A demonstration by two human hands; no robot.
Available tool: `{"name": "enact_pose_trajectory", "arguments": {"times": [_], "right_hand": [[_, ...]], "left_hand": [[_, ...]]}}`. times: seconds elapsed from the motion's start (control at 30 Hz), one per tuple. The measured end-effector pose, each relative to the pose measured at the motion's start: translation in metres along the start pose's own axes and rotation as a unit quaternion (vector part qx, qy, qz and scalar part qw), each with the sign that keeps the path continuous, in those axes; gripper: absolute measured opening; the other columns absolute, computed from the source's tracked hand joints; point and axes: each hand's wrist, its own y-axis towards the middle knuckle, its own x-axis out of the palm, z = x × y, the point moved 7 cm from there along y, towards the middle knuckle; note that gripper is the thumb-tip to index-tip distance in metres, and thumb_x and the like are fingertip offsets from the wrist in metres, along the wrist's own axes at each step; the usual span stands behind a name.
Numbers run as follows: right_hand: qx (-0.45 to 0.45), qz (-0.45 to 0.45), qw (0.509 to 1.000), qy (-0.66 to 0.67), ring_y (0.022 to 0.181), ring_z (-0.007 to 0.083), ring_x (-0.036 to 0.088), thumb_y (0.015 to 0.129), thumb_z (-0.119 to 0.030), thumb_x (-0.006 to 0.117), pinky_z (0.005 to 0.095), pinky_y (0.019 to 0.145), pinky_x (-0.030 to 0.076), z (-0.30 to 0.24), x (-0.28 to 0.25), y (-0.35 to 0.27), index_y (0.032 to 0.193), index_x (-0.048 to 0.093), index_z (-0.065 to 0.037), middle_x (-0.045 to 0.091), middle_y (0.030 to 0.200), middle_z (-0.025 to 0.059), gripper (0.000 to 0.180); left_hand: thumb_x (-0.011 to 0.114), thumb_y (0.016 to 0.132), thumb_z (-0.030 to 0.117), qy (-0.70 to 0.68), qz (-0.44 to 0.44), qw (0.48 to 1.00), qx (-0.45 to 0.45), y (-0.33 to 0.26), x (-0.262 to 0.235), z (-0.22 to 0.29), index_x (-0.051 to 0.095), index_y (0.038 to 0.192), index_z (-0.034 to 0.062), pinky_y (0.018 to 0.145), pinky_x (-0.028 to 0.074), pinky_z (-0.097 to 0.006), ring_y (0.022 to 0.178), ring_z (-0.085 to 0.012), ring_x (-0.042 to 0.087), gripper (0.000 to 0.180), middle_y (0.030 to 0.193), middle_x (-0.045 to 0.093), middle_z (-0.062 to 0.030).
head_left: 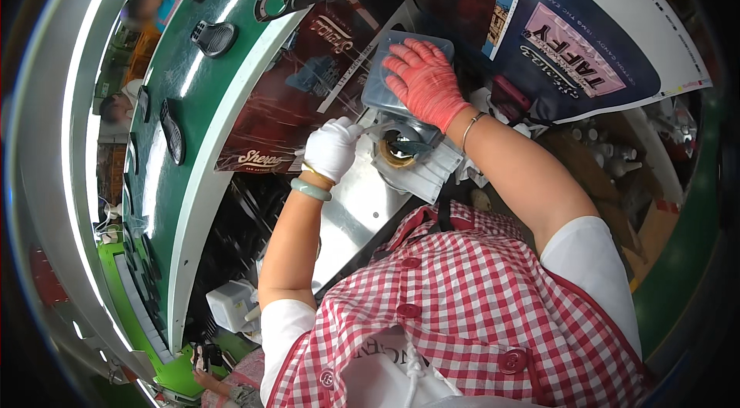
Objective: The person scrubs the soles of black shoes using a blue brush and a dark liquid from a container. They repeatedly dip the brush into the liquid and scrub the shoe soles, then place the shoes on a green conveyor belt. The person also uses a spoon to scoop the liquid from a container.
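My right hand [422, 80], in a red glove, lies with its fingers spread over the lid of a translucent grey plastic box [375, 84]. To its left, my left hand [334, 149] wears a white glove and is closed in a fist beside the near edge of the box. Something thin and pale seems to run from its fingers toward the box, but I cannot make out what it is. Just below the box, a roll of brown tape [393, 161] sits on a grey plastic-looking piece [432, 177].
Left of my hands, a green conveyor belt [196, 92] carries several dark shoe soles [213, 38]. A black bracket [297, 1] juts from its edge. Large printed sheets [617, 38] stand behind the worktop [351, 211]. A dark red phone-like object [510, 98] lies right, and a white container [231, 305] lower left.
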Motion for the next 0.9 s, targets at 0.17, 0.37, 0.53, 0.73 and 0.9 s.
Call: {"name": "enact_pose_trajectory", "arguments": {"times": [0.17,0.37,0.53,0.73,0.9], "right_hand": [[0.002,-0.002,1.0,0.005,0.124,0.0261,0.04,0.087,-0.033,0.05,0.0416,0.107,0.023,-0.001,-0.001,0.0,0.112,0.062,-0.012,0.051,0.128,0.0062,0.034],[-0.002,0.01,1.0,0.007,0.123,0.026,0.041,0.086,-0.032,0.05,0.0422,0.107,0.024,0.0,0.001,0.0,0.109,0.063,-0.012,0.053,0.126,0.0062,0.034],[0.004,0.021,1.0,0.009,0.122,0.0257,0.042,0.086,-0.032,0.051,0.0421,0.106,0.025,0.0,0.0,-0.001,0.109,0.063,-0.011,0.053,0.125,0.0062,0.033],[-0.002,0.024,1.0,0.007,0.121,0.0257,0.042,0.085,-0.031,0.051,0.0416,0.106,0.025,0.001,-0.001,-0.001,0.108,0.063,-0.011,0.053,0.125,0.0066,0.033],[0.002,0.019,1.0,0.012,0.122,0.0259,0.041,0.085,-0.032,0.051,0.0416,0.107,0.025,0.001,-0.001,-0.001,0.108,0.063,-0.011,0.053,0.125,0.0067,0.033]], "left_hand": [[0.056,0.073,0.007,0.063,-0.04,0.995,0.061,0.009,-0.007,0.018,0.063,0.081,0.0151,0.059,0.049,-0.038,0.074,-0.0255,0.058,0.014,0.077,0.057,-0.0046],[0.054,0.075,0.005,0.008,-0.047,0.998,0.033,0.005,-0.019,0.014,0.064,0.082,0.0128,0.061,0.05,-0.039,0.076,-0.0281,0.06,0.014,0.077,0.058,-0.0072],[0.055,0.076,0.007,0.013,0.016,1.0,-0.019,-0.003,-0.016,-0.006,0.066,0.086,0.0139,0.062,0.05,-0.04,0.076,-0.0289,0.059,0.017,0.079,0.058,-0.0067],[0.056,0.077,0.008,0.031,-0.056,0.998,0.002,0.0,-0.004,0.008,0.066,0.089,0.0144,0.063,0.049,-0.039,0.077,-0.0282,0.06,0.017,0.08,0.06,-0.0059],[0.055,0.078,0.008,0.02,-0.057,0.998,0.022,0.002,-0.004,0.023,0.066,0.088,0.0138,0.063,0.05,-0.039,0.077,-0.0283,0.06,0.016,0.081,0.059,-0.0059]]}}
